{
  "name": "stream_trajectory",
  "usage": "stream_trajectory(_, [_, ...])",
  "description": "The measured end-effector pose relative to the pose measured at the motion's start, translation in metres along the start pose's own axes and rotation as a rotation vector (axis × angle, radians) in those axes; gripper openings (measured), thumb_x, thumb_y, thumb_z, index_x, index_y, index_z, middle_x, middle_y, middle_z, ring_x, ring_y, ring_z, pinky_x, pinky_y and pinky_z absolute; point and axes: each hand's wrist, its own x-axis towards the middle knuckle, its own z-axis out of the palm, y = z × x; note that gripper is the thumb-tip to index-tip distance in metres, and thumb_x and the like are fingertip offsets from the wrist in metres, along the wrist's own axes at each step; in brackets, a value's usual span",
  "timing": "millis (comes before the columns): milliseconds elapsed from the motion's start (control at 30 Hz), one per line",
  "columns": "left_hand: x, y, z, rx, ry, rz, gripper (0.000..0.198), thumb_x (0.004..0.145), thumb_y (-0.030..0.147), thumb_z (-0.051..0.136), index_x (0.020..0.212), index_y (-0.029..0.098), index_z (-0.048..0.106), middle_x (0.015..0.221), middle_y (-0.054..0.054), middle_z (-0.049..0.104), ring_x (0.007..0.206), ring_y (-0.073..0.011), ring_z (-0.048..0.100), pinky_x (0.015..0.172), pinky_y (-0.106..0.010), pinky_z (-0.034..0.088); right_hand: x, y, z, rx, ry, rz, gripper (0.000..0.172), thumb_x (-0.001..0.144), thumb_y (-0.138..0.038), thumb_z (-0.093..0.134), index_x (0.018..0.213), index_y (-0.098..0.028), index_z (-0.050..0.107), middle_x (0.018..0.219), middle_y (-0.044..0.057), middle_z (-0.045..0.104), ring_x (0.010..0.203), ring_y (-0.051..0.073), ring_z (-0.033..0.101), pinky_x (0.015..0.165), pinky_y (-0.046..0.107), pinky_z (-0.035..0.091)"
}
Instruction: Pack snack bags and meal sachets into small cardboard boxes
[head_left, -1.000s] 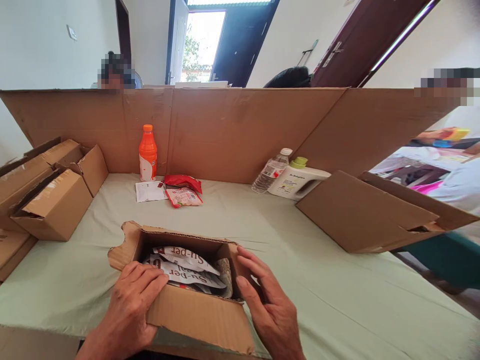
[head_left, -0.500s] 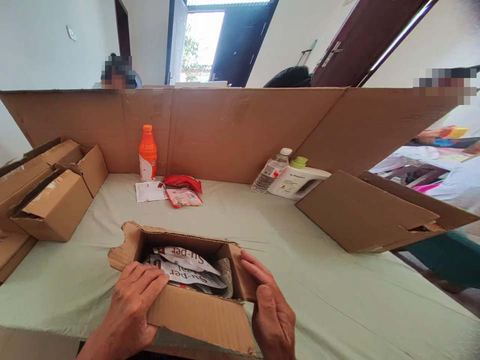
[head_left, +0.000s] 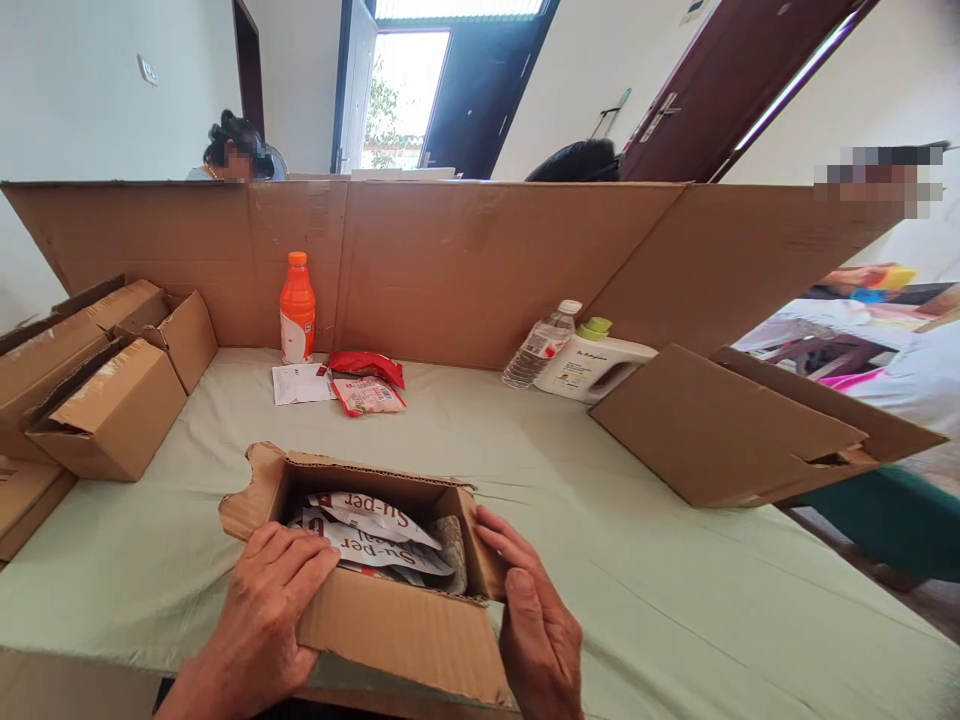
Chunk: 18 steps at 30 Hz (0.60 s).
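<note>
An open cardboard box (head_left: 405, 625) stands close to me on the cloth-covered table, its near flap folded outward. Inside lie silvery-white pouches (head_left: 375, 545) printed "Su-per", beside a grey-brown textured item (head_left: 450, 550) at the right end. My left hand (head_left: 270, 600) grips the box's near left corner, fingers curled over the rim. At the opposite end, my right hand (head_left: 536, 620) holds the right flap, with its fingers along the outer side and the thumb nearer me. Part of each hand's grip is hidden.
An orange bottle (head_left: 298, 310), white paper (head_left: 298, 384) and red packets (head_left: 367, 390) stand or lie toward the back. A clear bottle (head_left: 540, 348) and white jug (head_left: 592, 365) are right of centre. Cardboard boxes flank both sides. Behind a cardboard partition (head_left: 487, 270) are other people.
My right hand has shifted slightly left against the box's flap. My left hand and the box stay nearly in place; the whole view has moved a little.
</note>
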Motion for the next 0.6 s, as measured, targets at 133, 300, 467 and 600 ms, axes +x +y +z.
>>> stream_trajectory(133, [-0.001,0.000,0.000,0.011,-0.009,0.000,0.057,0.063,0.008,0.055,0.119,0.016,0.061,0.107,-0.011,0.074,0.098,-0.0292,0.067,0.091,-0.047,0.049,-0.001,-0.001,0.002,0.033,0.003,0.025,0.035,0.104,-0.038,0.044,0.120,-0.022,0.072,0.140,0.011,0.065,0.131,0.028,0.059,0.109,0.049,0.047])
stream_trajectory(300, [-0.002,0.000,0.000,0.011,-0.014,-0.009,0.062,0.060,0.006,0.054,0.121,0.017,0.059,0.107,-0.010,0.074,0.098,-0.0289,0.067,0.090,-0.047,0.048,0.002,-0.010,0.011,0.122,0.045,0.131,0.037,0.103,-0.043,0.047,0.117,-0.022,0.073,0.141,0.012,0.064,0.132,0.029,0.058,0.110,0.049,0.045])
stream_trajectory(467, [-0.001,0.000,0.000,0.047,-0.023,-0.006,0.062,0.061,0.005,0.053,0.121,0.017,0.058,0.108,-0.010,0.074,0.099,-0.0288,0.067,0.092,-0.047,0.047,0.007,-0.014,0.018,0.179,0.057,0.200,0.037,0.099,-0.049,0.053,0.110,-0.022,0.075,0.141,0.012,0.063,0.133,0.032,0.056,0.111,0.051,0.043])
stream_trajectory(600, [-0.001,0.001,-0.001,0.060,-0.041,-0.008,0.063,0.060,0.005,0.052,0.122,0.017,0.058,0.109,-0.009,0.074,0.099,-0.0287,0.067,0.092,-0.047,0.046,0.005,-0.012,0.017,0.095,0.109,0.208,0.037,0.096,-0.050,0.056,0.112,-0.022,0.074,0.149,0.012,0.056,0.139,0.033,0.050,0.114,0.053,0.038])
